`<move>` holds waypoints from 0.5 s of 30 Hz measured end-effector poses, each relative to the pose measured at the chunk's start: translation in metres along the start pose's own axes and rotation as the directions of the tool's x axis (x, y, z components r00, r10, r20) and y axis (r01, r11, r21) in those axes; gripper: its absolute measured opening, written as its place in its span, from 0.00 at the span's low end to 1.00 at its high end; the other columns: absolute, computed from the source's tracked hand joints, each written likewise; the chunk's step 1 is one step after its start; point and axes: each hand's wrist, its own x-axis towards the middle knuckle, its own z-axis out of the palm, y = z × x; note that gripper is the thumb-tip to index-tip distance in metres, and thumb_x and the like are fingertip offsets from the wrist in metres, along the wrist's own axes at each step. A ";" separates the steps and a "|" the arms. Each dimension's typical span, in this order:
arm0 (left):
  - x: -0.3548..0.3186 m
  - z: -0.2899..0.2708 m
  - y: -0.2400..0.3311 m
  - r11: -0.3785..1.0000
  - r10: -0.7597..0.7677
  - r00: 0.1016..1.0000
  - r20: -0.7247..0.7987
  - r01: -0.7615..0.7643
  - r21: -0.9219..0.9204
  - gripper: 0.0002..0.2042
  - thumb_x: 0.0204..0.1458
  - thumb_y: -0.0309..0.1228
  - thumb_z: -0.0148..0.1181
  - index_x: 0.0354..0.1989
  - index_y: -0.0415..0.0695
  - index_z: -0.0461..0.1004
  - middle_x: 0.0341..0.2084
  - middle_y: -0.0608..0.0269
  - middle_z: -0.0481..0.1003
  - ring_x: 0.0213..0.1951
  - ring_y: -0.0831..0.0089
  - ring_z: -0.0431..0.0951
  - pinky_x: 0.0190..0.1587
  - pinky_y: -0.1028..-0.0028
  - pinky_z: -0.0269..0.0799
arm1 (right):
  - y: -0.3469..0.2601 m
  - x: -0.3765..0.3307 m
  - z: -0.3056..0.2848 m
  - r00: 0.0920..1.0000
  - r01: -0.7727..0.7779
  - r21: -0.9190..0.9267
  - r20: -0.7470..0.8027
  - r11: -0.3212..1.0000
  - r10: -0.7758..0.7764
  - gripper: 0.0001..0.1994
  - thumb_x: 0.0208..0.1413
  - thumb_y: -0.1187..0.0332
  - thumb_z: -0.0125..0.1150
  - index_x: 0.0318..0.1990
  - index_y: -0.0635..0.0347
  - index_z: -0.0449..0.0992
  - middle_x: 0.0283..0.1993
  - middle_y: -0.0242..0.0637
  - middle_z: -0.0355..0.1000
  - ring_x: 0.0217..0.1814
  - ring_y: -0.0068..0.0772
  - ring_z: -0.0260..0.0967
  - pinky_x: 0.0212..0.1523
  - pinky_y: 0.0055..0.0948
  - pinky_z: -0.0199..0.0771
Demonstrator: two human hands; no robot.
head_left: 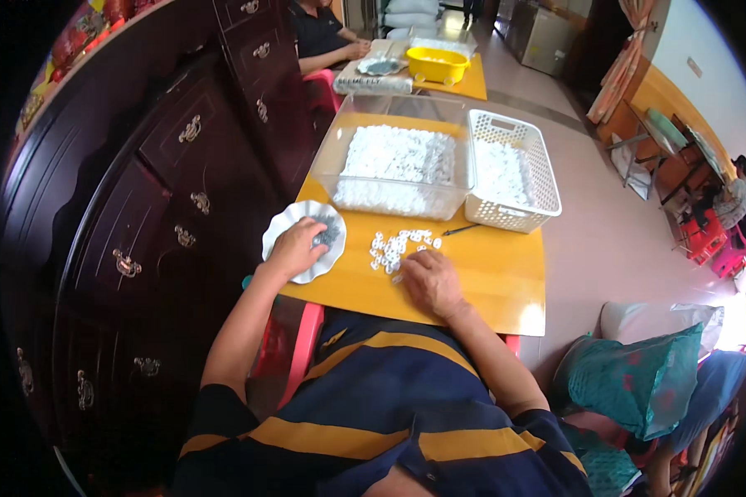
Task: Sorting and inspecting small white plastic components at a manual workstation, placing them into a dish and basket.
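Head view shows the person seated at a yellow desk, both forearms coming in from below. The left hand rests in a white scalloped dish at the desk's left edge, fingers curled down onto a small heap of dark grey bits; whether that grip has closed on any of them cannot be told, since the fingers hide their own tips. The right hand lies palm down just beside a loose scatter of small white ring-shaped pieces, its fingertips touching the near edge of the pile, the grip flat and open, holding nothing that shows.

Placement seems made for short reaches: dish under the left hand, white pieces under the right, both near the body. Behind them stand a clear plastic tub heaped with more white pieces and a white slotted basket also filled, likely stock and sorted goods. A thin dark tool lies between the pile and the basket. The white pieces look tiny, uniform, glossy and holed, spread in a single layer. Farther off, another person sits at a second desk with a yellow basin.
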 end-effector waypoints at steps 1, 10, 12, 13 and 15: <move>-0.003 0.002 0.002 1.000 -0.024 1.000 -0.007 0.024 -0.002 0.19 0.50 0.32 0.66 0.51 0.42 0.75 0.48 0.51 0.74 0.51 0.51 0.76 0.54 0.61 0.73 | -0.002 0.000 -0.002 1.000 0.003 -0.010 -0.007 1.000 -0.003 0.10 0.47 0.75 0.65 0.39 0.60 0.79 0.38 0.41 0.75 0.41 0.46 0.73 0.44 0.40 0.75; 0.003 0.011 -0.002 0.999 0.047 0.990 -0.135 -0.051 -0.020 0.09 0.49 0.24 0.66 0.40 0.40 0.78 0.39 0.53 0.77 0.43 0.52 0.78 0.47 0.60 0.74 | 0.004 -0.002 -0.008 0.982 -0.054 0.077 -0.174 0.996 0.067 0.07 0.51 0.75 0.65 0.39 0.60 0.79 0.34 0.42 0.75 0.38 0.48 0.73 0.41 0.41 0.73; 0.006 0.012 -0.001 0.998 0.058 0.988 -0.143 -0.061 -0.015 0.08 0.49 0.24 0.66 0.39 0.40 0.79 0.38 0.52 0.76 0.43 0.52 0.78 0.47 0.59 0.74 | 0.007 -0.007 -0.012 0.944 -0.176 0.148 -0.256 0.973 0.209 0.06 0.53 0.76 0.64 0.39 0.61 0.80 0.35 0.45 0.76 0.38 0.49 0.73 0.40 0.40 0.74; 0.007 0.011 0.001 0.999 0.041 0.991 -0.130 -0.043 -0.013 0.08 0.49 0.24 0.66 0.38 0.40 0.79 0.37 0.52 0.76 0.42 0.51 0.78 0.47 0.59 0.74 | 0.007 -0.010 -0.016 0.943 -0.179 0.152 -0.254 0.972 0.213 0.06 0.53 0.76 0.64 0.39 0.61 0.80 0.35 0.45 0.76 0.38 0.49 0.73 0.40 0.40 0.74; 0.006 0.010 0.001 1.000 0.023 0.994 -0.111 -0.024 -0.009 0.07 0.50 0.25 0.66 0.37 0.40 0.79 0.37 0.52 0.76 0.42 0.51 0.78 0.47 0.59 0.74 | 0.010 -0.017 -0.027 0.946 -0.218 0.117 -0.218 0.969 0.239 0.04 0.55 0.76 0.63 0.38 0.61 0.80 0.35 0.46 0.77 0.38 0.49 0.74 0.40 0.40 0.74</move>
